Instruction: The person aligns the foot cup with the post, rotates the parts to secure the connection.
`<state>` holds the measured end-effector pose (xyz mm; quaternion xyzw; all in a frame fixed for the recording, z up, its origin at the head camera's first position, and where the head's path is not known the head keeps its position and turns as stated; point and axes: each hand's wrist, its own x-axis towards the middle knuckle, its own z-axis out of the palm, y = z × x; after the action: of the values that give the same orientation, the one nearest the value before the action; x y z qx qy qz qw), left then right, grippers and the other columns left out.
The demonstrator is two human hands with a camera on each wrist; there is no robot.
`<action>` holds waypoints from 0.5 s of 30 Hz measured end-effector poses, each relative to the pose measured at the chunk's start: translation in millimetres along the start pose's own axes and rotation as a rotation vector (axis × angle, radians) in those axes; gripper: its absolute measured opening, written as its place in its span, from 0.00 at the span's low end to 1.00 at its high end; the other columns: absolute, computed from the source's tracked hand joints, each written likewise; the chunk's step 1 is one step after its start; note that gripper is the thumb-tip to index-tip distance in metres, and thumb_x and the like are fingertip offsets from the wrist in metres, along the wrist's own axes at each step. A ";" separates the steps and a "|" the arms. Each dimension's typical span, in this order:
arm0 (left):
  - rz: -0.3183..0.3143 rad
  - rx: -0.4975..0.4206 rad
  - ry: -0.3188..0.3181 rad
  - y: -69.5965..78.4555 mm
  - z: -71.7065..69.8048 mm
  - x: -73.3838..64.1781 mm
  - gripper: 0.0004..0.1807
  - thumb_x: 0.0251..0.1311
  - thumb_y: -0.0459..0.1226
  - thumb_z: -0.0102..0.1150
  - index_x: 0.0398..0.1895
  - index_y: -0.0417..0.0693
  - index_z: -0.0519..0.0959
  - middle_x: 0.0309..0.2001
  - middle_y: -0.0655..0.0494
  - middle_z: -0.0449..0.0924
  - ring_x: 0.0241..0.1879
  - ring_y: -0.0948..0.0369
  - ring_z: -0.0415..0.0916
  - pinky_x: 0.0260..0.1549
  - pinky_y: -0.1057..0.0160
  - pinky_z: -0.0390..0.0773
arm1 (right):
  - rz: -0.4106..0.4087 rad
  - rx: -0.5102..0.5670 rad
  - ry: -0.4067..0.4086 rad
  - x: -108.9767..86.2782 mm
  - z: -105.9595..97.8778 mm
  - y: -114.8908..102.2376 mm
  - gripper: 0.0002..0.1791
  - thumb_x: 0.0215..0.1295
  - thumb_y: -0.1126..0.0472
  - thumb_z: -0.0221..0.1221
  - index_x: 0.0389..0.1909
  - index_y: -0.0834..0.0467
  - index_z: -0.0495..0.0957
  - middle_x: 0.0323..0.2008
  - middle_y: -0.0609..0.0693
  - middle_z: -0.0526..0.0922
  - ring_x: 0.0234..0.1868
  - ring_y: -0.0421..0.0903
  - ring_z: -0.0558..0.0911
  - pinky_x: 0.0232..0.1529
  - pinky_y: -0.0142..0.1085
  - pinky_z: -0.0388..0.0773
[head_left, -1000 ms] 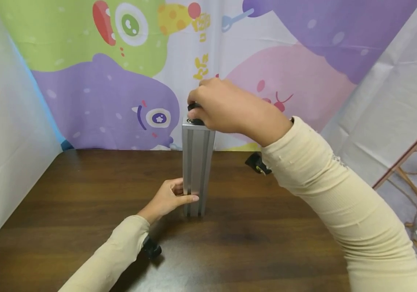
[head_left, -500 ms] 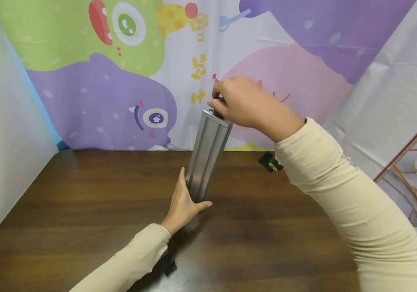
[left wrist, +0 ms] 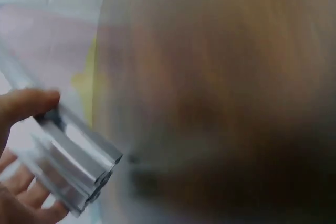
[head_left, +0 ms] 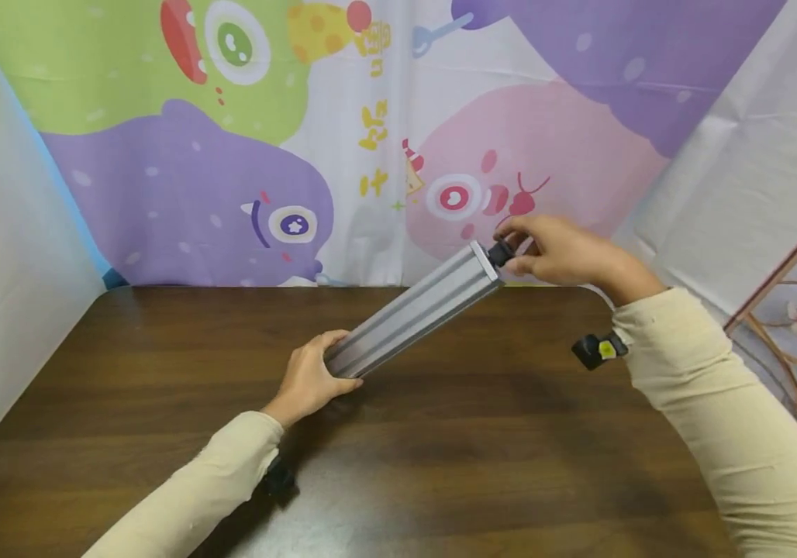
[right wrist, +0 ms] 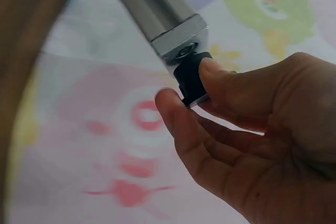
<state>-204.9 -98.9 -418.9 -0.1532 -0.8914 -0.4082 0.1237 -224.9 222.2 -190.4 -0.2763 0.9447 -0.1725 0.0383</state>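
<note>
A grooved aluminium profile (head_left: 415,316) is held slantwise over the table, its upper end toward the right. My left hand (head_left: 308,380) grips its lower end; in the left wrist view the thumb lies across the profile (left wrist: 73,150) and the fingers wrap beneath, with the cut end sticking out. A flat metal end plate (right wrist: 181,35) caps the upper end, and a round screw head shows in it. From this plate juts a black knob-like fitting (head_left: 500,253). My right hand (head_left: 562,252) pinches the fitting between thumb and fingers.
The brown wooden table (head_left: 440,473) spreads below both hands. Behind it hangs a cartoon-printed curtain (head_left: 363,256), with white cloth (head_left: 8,232) at the left side. A black wrist camera (head_left: 597,350) hangs under the right sleeve.
The profile has gone from upright to a slant, its top swinging down to the right. My right hand moved right and down with the fitting. My left hand still has the lower end.
</note>
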 end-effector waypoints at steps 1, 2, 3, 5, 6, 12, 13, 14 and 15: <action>0.023 0.015 -0.021 -5.0 -9.1 0.4 0.40 0.33 0.36 0.81 0.57 0.41 0.75 0.51 0.42 0.81 0.47 0.48 0.78 0.45 0.49 0.78 | 0.000 0.023 0.005 -3.0 11.8 9.5 0.21 0.63 0.71 0.59 0.56 0.72 0.70 0.45 0.66 0.80 0.43 0.58 0.82 0.45 0.49 0.78; 0.045 0.028 -0.045 -9.7 -18.0 1.0 0.40 0.33 0.35 0.81 0.57 0.41 0.76 0.51 0.42 0.81 0.48 0.48 0.79 0.45 0.49 0.78 | 0.000 0.042 0.009 -6.0 24.7 19.1 0.20 0.62 0.71 0.59 0.55 0.72 0.70 0.44 0.65 0.81 0.44 0.58 0.81 0.46 0.49 0.78; 0.064 0.036 -0.069 -13.7 -27.0 1.4 0.40 0.33 0.34 0.81 0.57 0.41 0.76 0.51 0.41 0.80 0.48 0.48 0.79 0.46 0.49 0.78 | 0.000 0.047 0.014 -9.0 38.4 27.6 0.20 0.62 0.70 0.60 0.54 0.72 0.71 0.43 0.64 0.81 0.44 0.57 0.81 0.46 0.50 0.78; 0.083 0.058 -0.120 -18.7 -44.0 1.2 0.40 0.33 0.33 0.81 0.57 0.40 0.77 0.52 0.41 0.80 0.49 0.48 0.78 0.47 0.49 0.78 | -0.001 0.074 0.008 -15.1 67.4 43.8 0.19 0.61 0.69 0.61 0.52 0.72 0.72 0.41 0.61 0.82 0.45 0.56 0.81 0.46 0.50 0.78; 0.089 0.072 -0.143 -20.8 -51.3 0.7 0.40 0.32 0.33 0.81 0.56 0.39 0.77 0.52 0.41 0.80 0.49 0.49 0.78 0.47 0.49 0.78 | -0.005 0.086 0.000 -17.7 82.2 50.9 0.19 0.61 0.69 0.61 0.52 0.71 0.72 0.41 0.60 0.82 0.45 0.55 0.81 0.46 0.49 0.78; 0.098 0.152 -0.290 -25.3 -74.9 -7.3 0.39 0.30 0.35 0.82 0.54 0.38 0.79 0.50 0.44 0.82 0.39 0.56 0.75 0.39 0.56 0.76 | 0.008 0.221 -0.093 -27.5 153.4 80.2 0.20 0.64 0.65 0.61 0.54 0.68 0.72 0.40 0.56 0.81 0.43 0.51 0.81 0.42 0.45 0.80; 0.102 0.163 -0.308 -25.9 -75.5 -9.1 0.39 0.31 0.36 0.81 0.54 0.38 0.79 0.50 0.44 0.82 0.39 0.57 0.75 0.39 0.57 0.76 | 0.007 0.237 -0.098 -28.6 160.9 82.6 0.20 0.64 0.64 0.62 0.54 0.68 0.72 0.40 0.55 0.81 0.43 0.51 0.81 0.41 0.45 0.80; 0.103 0.171 -0.322 -26.6 -75.9 -11.2 0.39 0.31 0.37 0.81 0.54 0.38 0.79 0.50 0.45 0.82 0.38 0.57 0.74 0.39 0.57 0.75 | 0.007 0.245 -0.102 -29.5 167.4 84.3 0.21 0.63 0.64 0.62 0.54 0.68 0.72 0.40 0.55 0.81 0.43 0.51 0.80 0.42 0.45 0.80; 0.102 0.178 -0.330 -27.5 -76.1 -13.5 0.38 0.32 0.37 0.81 0.54 0.38 0.79 0.50 0.46 0.83 0.40 0.58 0.75 0.40 0.57 0.76 | 0.002 0.253 -0.102 -30.1 173.1 85.0 0.21 0.63 0.63 0.62 0.54 0.68 0.72 0.41 0.54 0.81 0.43 0.50 0.80 0.42 0.44 0.80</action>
<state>-195.5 -176.5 -394.1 -0.2514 -0.9233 -0.2902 0.0095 -213.8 252.5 -382.9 -0.2766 0.9126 -0.2759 0.1210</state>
